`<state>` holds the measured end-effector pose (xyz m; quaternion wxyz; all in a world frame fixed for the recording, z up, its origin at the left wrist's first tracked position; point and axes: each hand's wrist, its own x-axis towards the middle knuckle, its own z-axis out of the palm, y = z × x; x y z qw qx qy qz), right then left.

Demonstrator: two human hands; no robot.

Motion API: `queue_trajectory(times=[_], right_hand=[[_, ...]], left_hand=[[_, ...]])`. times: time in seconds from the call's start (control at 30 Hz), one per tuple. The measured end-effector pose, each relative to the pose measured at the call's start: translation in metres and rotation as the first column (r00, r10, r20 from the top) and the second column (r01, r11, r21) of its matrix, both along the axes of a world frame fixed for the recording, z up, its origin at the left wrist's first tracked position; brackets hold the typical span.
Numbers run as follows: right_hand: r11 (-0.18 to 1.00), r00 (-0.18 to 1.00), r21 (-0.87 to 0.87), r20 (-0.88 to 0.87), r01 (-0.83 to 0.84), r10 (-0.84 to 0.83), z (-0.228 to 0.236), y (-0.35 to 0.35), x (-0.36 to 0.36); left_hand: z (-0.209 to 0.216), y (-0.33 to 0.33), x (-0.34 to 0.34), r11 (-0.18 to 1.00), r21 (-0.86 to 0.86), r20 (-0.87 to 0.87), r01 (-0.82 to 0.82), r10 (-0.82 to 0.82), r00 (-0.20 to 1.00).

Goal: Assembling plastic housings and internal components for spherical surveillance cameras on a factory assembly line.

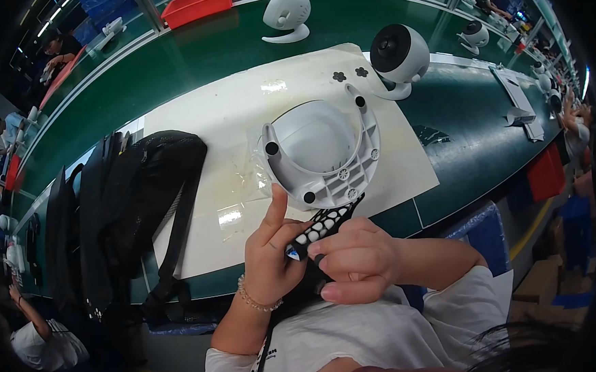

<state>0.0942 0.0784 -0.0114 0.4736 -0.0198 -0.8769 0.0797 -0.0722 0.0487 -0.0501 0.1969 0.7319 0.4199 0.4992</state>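
My left hand (272, 250) grips a black sheet (327, 223) with rows of white oval spots, its forefinger stretched out toward a white appliance. Close against the sheet's near end, my right hand (360, 258) has its fingers curled in a pinch on a small black pad (321, 259), partly hidden by the fingers. Just beyond both hands the white appliance (319, 133) lies with the underside of its curved, ribbed stand (361, 165) showing. Round black pads (309, 197) sit on that stand at several places.
A pale mat (204, 219) covers the green bench. At left lies a black mesh bag (151, 188). Two similar appliances (399, 53) stand at the back and back right. Two dark flower-shaped pieces (339, 77) rest on the mat. A red tray (196, 6) is behind.
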Motion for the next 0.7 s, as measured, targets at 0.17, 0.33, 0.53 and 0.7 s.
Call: queue_trajectory(times=[0.17,0.33,0.53,0.7], right_hand=[[0.909,0.965,-0.346,0.037,-0.232,0.261,-0.001,0.002,0.014],[0.969,0.987,-0.215,-0.127,-0.123,0.097,-0.002,0.004,-0.001],[1.0,0.999,-0.026,-0.036,-0.011,0.01,-0.002,0.002,0.002],[0.965,0.98,-0.171,-0.05,-0.199,0.193,0.003,0.007,0.005]], left_hand=[[0.002,0.0,0.0,1.0,0.02,0.007,0.017,-0.017,1.0],[-0.004,0.0,0.0,1.0,-0.03,0.035,0.01,-0.009,0.999],[0.003,0.002,0.004,1.0,0.02,0.059,-0.005,0.004,0.998],[0.001,0.001,0.003,1.0,-0.005,0.09,0.014,-0.014,0.996]])
